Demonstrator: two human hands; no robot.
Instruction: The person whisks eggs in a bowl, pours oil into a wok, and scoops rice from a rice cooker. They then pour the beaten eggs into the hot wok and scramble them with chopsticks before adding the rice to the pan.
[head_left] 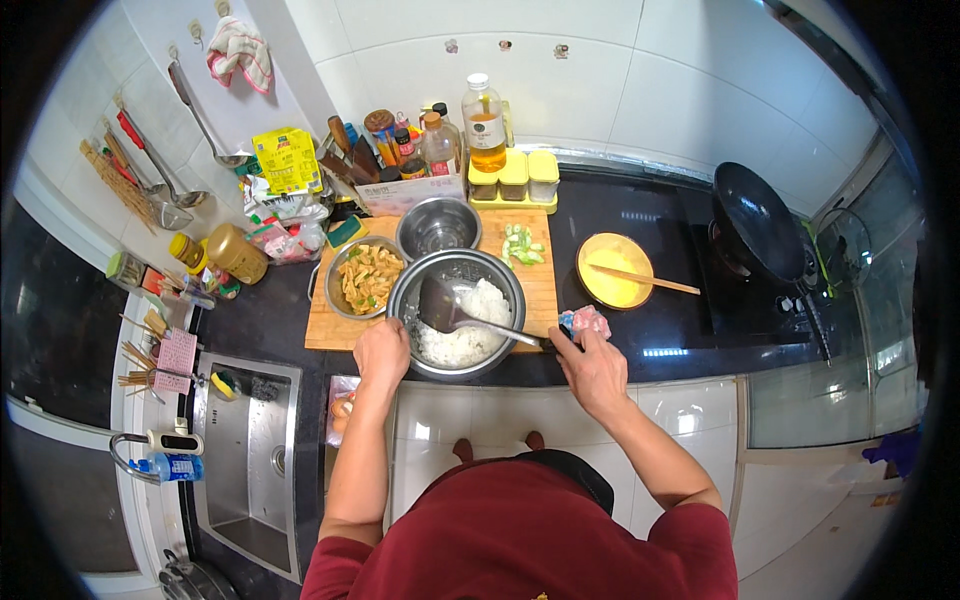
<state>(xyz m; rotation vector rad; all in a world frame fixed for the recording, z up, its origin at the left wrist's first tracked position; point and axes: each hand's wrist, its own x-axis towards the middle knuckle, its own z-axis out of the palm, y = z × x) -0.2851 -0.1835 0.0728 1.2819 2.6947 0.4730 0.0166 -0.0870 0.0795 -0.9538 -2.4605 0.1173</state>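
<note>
A dark-grey inner pot (400, 275) with white rice (452, 347) in it stands at the front of a wooden cutting board (330, 335). My left hand (383, 355) is closed on the pot's left rim. My right hand (596, 377) grips the dark handle end of a spatula (490, 325). The spatula's broad dark blade rests on the rice, and its metal shaft crosses the pot's right rim. Behind the pot sits a steel bowl (438, 222); to its left, another bowl holds browned strips of food (368, 275). Sliced green vegetable (522, 245) lies at the board's far right.
A bowl of beaten egg (613, 282) with chopsticks across it stands to the right, near a crumpled pink cloth (585, 322). A black wok (758, 222) tilts over the stove. Bottles (485, 125) and yellow-lidded jars (513, 175) line the back; a sink (245, 450) lies left.
</note>
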